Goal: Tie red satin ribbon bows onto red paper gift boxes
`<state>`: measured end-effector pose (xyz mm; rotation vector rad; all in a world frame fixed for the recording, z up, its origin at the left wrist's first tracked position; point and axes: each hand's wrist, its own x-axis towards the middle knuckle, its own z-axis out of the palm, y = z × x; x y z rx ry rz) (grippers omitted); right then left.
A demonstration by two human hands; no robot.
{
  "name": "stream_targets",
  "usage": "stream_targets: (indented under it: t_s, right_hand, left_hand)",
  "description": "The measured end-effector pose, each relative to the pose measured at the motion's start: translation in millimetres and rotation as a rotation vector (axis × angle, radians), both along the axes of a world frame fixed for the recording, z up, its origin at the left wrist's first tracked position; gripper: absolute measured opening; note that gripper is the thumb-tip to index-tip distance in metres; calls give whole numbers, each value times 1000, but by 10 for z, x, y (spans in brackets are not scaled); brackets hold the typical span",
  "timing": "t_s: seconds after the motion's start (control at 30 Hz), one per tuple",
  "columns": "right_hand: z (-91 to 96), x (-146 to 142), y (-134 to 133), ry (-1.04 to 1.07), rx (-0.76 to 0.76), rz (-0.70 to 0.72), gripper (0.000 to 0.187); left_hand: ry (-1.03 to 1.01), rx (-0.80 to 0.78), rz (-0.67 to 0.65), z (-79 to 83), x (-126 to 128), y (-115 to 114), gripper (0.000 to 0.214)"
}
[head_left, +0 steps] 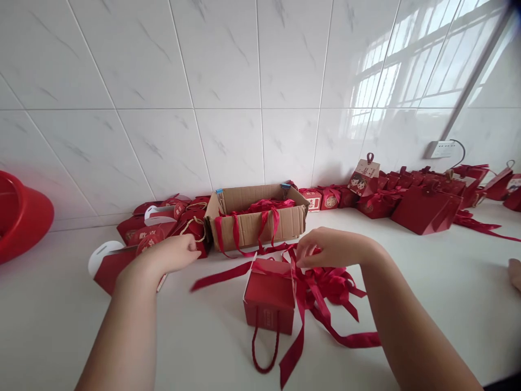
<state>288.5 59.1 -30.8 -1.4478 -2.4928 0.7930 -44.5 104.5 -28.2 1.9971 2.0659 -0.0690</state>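
Note:
A small red gift box [269, 296] with a cord handle stands on the white counter [203, 342] in front of me. My right hand [328, 248] hovers just above and behind it, fingers pinched on a red ribbon [303, 271] that trails off a loose ribbon pile [331, 288]. My left hand [171, 254] reaches out to the left, fingers curled over a stack of flat red boxes [118, 266]; what its fingertips grip is hidden.
An open cardboard box [256, 220] holding red ribbons sits against the tiled wall. Finished red gift boxes [423, 209] line the wall to the right. A red plastic basin [20, 214] is at far left. Another person's fingers [515, 271] show at the right edge.

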Motion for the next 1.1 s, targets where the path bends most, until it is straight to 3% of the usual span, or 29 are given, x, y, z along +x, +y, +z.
stream_targets:
  t_s: [0.17, 0.3, 0.63, 0.73, 0.93, 1.1]
  right_hand:
    - [-59, -67, 50, -41, -59, 128, 21]
    - [-106, -122, 91, -59, -39, 156, 23]
    - [-141, -112, 157, -27, -20, 166, 10]
    - [-148, -78, 170, -5, -68, 148, 17]
    - [-146, -9, 194, 21, -128, 173, 11]
    - [-130, 52, 192, 26, -93, 109, 31]
  left_hand:
    - [-250, -157, -408, 7, 438, -154, 37]
    - [-300, -269, -504, -13, 618, -229, 38]
    - [-224, -248, -514, -13, 493, -191, 18]
    - [-192, -224, -471, 33, 444, -215, 22]
    - [-269, -169, -384, 108, 326, -237, 33]
    - [-428, -11, -362, 147, 302, -258, 43]
